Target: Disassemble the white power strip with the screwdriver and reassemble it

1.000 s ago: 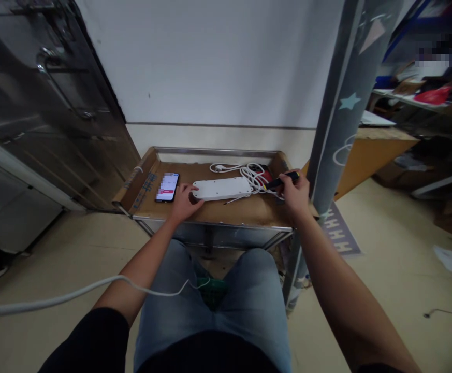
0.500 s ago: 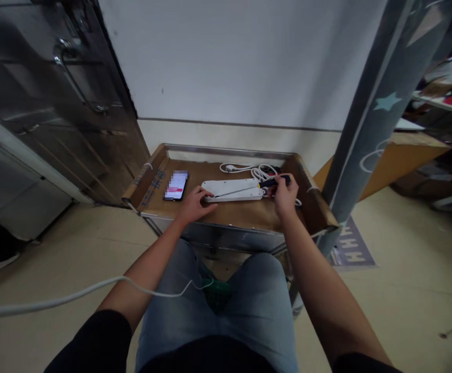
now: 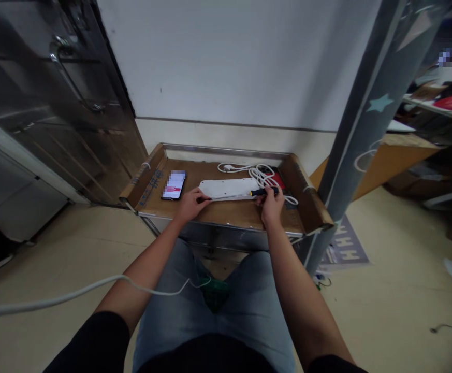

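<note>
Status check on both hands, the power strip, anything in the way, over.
Right hand gripping screwdriver across near side of power strip. Left hand at screwdriver's tip end, contact unclear. White cord bunched at strip's right end.

Gap between phone [image 3: 174,185] and power strip [image 3: 233,186], left hand [image 3: 191,204] at near end, looped cord [image 3: 262,175] beyond right hand [image 3: 271,208], raised cardboard sides [image 3: 300,180], pole [image 3: 369,124] at right

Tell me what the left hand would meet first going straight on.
The left hand would probably meet the long white case, just ahead; whether it already touches the screwdriver tip is unclear.
</note>
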A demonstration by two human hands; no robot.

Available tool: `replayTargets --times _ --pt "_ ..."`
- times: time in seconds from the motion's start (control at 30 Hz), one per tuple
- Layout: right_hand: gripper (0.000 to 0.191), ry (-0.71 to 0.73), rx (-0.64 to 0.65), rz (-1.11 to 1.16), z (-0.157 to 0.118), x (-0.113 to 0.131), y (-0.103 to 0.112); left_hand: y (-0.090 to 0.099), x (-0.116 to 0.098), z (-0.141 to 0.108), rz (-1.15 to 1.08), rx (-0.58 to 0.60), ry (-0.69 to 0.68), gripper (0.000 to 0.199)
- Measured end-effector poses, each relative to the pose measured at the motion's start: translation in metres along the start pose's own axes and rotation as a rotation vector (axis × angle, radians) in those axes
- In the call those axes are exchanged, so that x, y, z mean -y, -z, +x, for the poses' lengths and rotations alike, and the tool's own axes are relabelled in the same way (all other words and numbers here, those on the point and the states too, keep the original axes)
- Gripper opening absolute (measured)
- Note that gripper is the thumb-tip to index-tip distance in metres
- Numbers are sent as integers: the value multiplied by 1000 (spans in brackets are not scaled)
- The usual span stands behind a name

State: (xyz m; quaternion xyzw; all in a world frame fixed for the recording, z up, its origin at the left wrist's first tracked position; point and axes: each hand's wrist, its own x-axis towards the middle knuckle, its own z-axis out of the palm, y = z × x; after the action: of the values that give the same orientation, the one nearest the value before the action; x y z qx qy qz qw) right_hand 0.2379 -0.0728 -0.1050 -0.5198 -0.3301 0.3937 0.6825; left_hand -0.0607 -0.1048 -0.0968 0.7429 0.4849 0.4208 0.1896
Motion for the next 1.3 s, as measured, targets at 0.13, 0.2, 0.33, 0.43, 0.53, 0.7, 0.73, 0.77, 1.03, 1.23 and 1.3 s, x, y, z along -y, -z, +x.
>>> replayTargets --times 0.13,0.2,0.33,0.43,0.53,0.7,0.73,0.77,1.03,1.23,1.3 --pt "37 -21 -5 18 1 1 -1 0 0 0 -6 -12 0 20" --pt "37 -29 -8 31 1 1 -1 1 0 0 -10 -16 -6 20" --pt "38 -41 1 57 -1 2 -2 1 0 1 -13 -20 -13 21" --pt "39 -45 17 72 -2 3 -2 1 2 2 -10 -18 -11 23" --pt "38 -45 21 80 -2 3 -2 1 2 2 -4 -18 -4 25" --pt "38 -20 27 63 -3 4 -2 0 0 1 8 -44 14 24" --pt "38 -5 26 57 -4 5 -1 0 -1 1 14 -63 21 22" --pt "38 16 25 49 -5 6 -1 1 -2 1 21 -88 28 21" --pt "35 334 186 -101 4 61 -40 2 -2 0 87 -223 59 11" --pt "38 561 352 -348 8 110 -93 -1 -2 0 73 -223 59 7" --pt "35 609 418 -431 5 120 -104 -2 -3 0 66 -228 60 7"
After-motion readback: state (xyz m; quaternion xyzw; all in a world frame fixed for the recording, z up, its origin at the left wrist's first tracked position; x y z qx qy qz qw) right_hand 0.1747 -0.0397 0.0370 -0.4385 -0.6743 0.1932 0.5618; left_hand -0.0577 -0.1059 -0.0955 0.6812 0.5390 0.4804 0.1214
